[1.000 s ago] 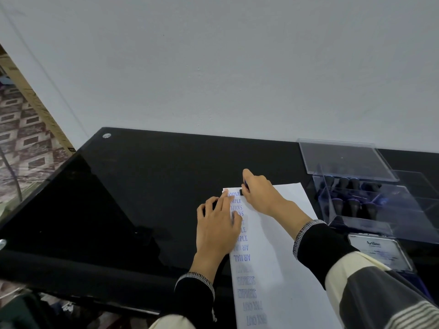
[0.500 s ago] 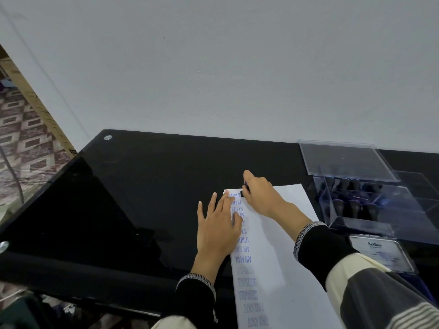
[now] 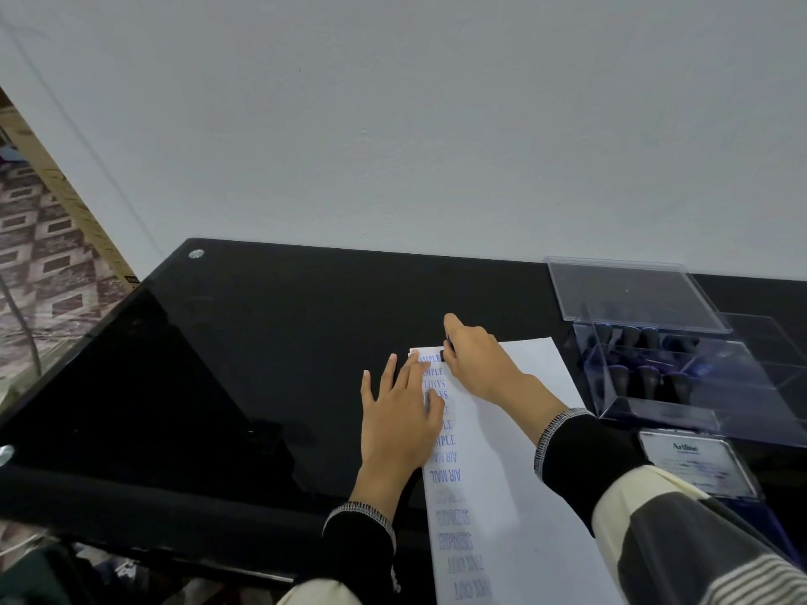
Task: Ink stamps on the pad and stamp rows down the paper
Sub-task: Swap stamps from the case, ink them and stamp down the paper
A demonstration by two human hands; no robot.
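Observation:
A white sheet of paper (image 3: 519,465) lies on the black glass table, with a column of blue stamped words down its left edge. My right hand (image 3: 478,364) grips a small dark stamp (image 3: 446,355) and holds it down on the paper's top left corner. Only a bit of the stamp shows under the fingers. My left hand (image 3: 399,423) lies flat with fingers spread, pressing on the paper's left edge and the table beside it. The closed ink pad (image 3: 698,467) with a white label sits to the right of the paper.
A clear plastic box (image 3: 681,399) with several dark-handled stamps stands at the right, its lid (image 3: 633,294) raised behind it. The black glass table (image 3: 262,342) stretches left to its edge. A white wall rises behind the table.
My left hand's fingers have spread out flatter on the paper edge. My right hand stays on the stamp at the top corner.

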